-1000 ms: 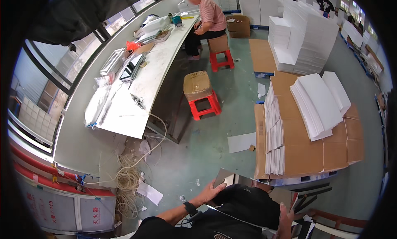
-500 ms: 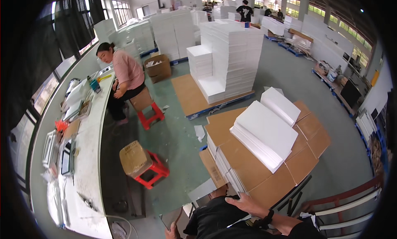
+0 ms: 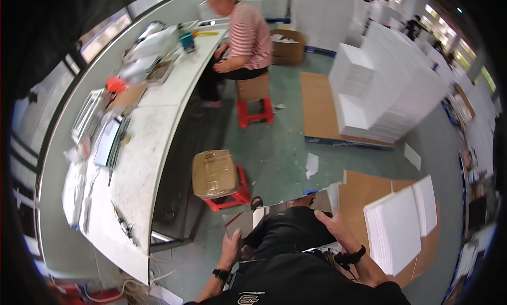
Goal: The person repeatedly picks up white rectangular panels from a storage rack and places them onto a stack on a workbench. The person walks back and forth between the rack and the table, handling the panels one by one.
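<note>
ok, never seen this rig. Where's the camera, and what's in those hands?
No machine here: a person works bare-handed, wearing a fisheye camera on the head, the left of a pair. It looks down, so straight edges bend. The left hand and right hand appear to hold a mirror-like panel between them. To the left, a white workbench carries a teal container and an orange-red bag, among other things. To the right, white sheets lie on cardboard.
</note>
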### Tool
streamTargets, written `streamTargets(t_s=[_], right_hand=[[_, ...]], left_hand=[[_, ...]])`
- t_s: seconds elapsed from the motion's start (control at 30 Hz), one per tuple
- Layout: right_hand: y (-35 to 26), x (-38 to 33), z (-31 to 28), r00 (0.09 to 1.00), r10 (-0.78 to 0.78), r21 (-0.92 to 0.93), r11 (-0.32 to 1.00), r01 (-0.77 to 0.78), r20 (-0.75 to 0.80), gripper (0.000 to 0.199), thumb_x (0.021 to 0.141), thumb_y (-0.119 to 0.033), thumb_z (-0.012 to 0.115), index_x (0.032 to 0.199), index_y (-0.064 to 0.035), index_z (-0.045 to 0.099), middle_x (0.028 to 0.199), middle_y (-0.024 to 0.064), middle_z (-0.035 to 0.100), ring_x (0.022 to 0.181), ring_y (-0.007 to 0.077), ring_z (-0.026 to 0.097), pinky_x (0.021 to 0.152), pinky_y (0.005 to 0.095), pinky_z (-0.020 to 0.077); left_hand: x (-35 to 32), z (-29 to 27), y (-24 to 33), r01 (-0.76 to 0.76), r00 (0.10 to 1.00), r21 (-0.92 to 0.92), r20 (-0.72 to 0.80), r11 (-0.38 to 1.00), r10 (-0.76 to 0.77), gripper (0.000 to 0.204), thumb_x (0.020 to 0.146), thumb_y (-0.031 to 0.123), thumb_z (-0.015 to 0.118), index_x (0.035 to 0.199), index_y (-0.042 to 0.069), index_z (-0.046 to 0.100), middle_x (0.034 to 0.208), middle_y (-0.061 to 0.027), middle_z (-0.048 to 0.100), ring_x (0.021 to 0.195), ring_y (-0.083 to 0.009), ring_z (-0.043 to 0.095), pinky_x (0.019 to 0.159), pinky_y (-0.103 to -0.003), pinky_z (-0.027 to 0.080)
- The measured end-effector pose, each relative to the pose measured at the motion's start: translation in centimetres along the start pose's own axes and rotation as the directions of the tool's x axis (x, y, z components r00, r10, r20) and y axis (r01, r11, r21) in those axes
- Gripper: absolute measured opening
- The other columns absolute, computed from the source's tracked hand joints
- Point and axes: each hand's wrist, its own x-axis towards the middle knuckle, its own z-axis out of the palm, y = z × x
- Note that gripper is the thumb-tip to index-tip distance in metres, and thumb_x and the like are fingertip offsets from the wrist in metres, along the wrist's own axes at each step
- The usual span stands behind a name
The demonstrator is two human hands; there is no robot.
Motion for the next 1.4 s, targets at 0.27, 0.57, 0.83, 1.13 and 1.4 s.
streamTargets(t_s=[0.27, 0.57, 0.83, 1.13, 1.4], right_hand=[[-15.9, 16.3, 5.6, 0.995, -0.071, -0.070, 0.995, 0.076, 0.066, 0.066, 0.088, -0.051, 0.075, 0.120, 0.0047, 0.063, 0.108, 0.0098, 0.069, 0.099, 0.0180, 0.062, 0.091, 0.0331, 0.0488], [-23.0, 35.5, 10.3, 0.946, -0.070, -0.034, 0.996, 0.085, 0.316, 0.071, 0.085, -0.049, 0.079, 0.124, 0.0075, 0.061, 0.111, 0.0108, 0.069, 0.100, 0.0176, 0.063, 0.093, 0.0323, 0.0493], [-29.8, 51.7, 15.6, 0.819, 0.027, -0.137, 0.989, 0.063, 0.574, 0.056, 0.089, -0.043, 0.077, 0.110, 0.0062, 0.062, 0.094, 0.0025, 0.060, 0.086, 0.0112, 0.055, 0.075, 0.0295, 0.0481], [-35.8, 63.7, 19.9, 0.647, 0.161, -0.075, 0.984, -0.159, 0.746, 0.051, 0.092, -0.041, 0.075, 0.114, 0.0030, 0.061, 0.099, 0.0034, 0.061, 0.091, 0.0112, 0.055, 0.083, 0.0307, 0.0466], [-45.4, 67.3, 28.6, 0.636, -0.116, 0.482, 0.757, -0.441, 0.763, 0.064, 0.089, -0.040, 0.080, 0.131, -0.0011, 0.052, 0.129, 0.0057, 0.059, 0.126, 0.0086, 0.054, 0.116, 0.0247, 0.0340]], left_hand=[[13.8, -3.6, 12.0, -0.156, 0.987, -0.214, -0.067, 0.964, 0.145, 0.069, 0.097, 0.043, 0.066, 0.142, -0.005, 0.046, 0.135, -0.0145, 0.059, 0.124, -0.0215, 0.055, 0.109, -0.034, 0.039], [23.5, -4.8, 19.9, -0.228, 0.940, -0.281, -0.313, 0.932, 0.135, 0.075, 0.096, 0.042, 0.067, 0.145, -0.008, 0.040, 0.133, -0.0168, 0.058, 0.118, -0.0209, 0.055, 0.104, -0.033, 0.043], [31.3, -4.6, 23.1, -0.201, 0.832, -0.311, -0.555, 0.929, -0.005, 0.061, 0.098, 0.036, 0.065, 0.140, -0.003, 0.046, 0.125, -0.0102, 0.059, 0.109, -0.0160, 0.055, 0.097, -0.030, 0.044], [34.4, -6.0, 37.4, -0.264, 0.763, -0.275, -0.646, 0.924, 0.025, 0.057, 0.098, 0.039, 0.066, 0.131, -0.005, 0.053, 0.120, -0.0112, 0.063, 0.106, -0.0163, 0.058, 0.097, -0.031, 0.047], [26.9, -14.9, 65.6, -0.302, 0.822, 0.057, -0.490, 0.952, 0.291, 0.093, 0.097, 0.072, 0.042, 0.155, 0.000, 0.030, 0.143, -0.0203, 0.054, 0.133, -0.0271, 0.051, 0.113, -0.038, 0.038]])
